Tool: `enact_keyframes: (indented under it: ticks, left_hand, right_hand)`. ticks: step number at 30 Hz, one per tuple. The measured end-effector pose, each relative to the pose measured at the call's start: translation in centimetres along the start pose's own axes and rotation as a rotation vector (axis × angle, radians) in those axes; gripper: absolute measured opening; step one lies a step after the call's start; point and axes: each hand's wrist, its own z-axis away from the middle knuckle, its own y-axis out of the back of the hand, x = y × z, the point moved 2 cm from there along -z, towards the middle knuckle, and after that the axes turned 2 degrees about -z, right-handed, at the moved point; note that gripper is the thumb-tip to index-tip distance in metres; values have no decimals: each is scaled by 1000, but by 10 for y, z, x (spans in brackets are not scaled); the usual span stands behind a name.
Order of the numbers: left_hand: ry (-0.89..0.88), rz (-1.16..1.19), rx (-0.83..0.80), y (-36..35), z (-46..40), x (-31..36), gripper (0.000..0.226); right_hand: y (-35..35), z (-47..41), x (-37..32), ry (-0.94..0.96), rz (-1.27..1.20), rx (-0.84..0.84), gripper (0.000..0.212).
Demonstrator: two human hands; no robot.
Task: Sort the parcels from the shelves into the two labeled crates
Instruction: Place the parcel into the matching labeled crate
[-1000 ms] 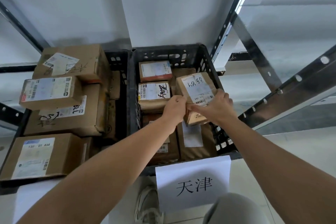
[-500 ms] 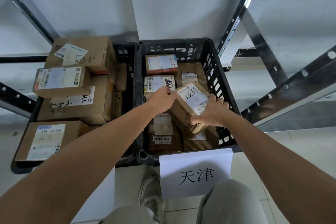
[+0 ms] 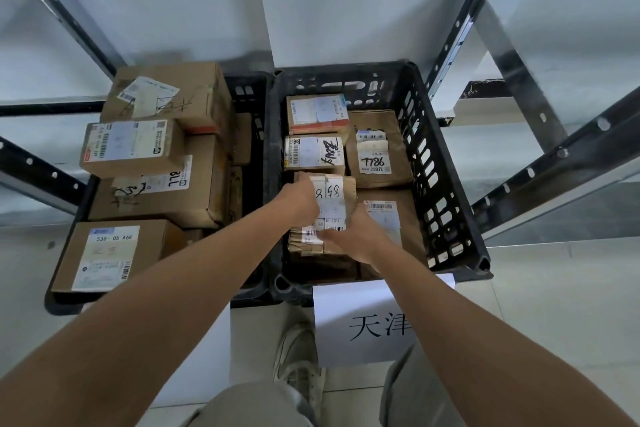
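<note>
Setting: I see metal shelving (image 3: 512, 55) over a pale floor.
Parcel: brown box (image 3: 332, 208) inside the right crate (image 3: 446, 166), long axis pointing away from me.
Left hand (image 3: 301, 201): gripping its left edge.
Right hand (image 3: 356, 236): gripping its near-right corner, nearer me.

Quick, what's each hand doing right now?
Left hand: grips the parcel at its left edge.
Right hand: holds the same parcel at its near edge.
</note>
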Motion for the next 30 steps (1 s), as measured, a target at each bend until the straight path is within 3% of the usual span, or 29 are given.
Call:
enact_keyframes:
  ticks: [8,11,15,18,22,30]
  left_hand:
    - [51,-347,78,-34,14,5,85]
    - [-82,-624,186,-29,19,5,81]
    - [-216,-641,185,-20,13,-15,71]
    - [-300,-717,78,-16,13,-33,76]
    - [-363,-860,3,-12,9,-43,89]
    - [-302,-851,-40,-4,13,-30,91]
  right_hand:
    - [4,1,1,87,-2,-44,84]
    - [0,5,2,122,147,-47,91]
    - [5,8,4,338,570,58,69]
    - [9,5,6,456,808,20,59]
    - [7,-2,11,457,867,7,59]
    - [15,6,-5,378,887,-38,60]
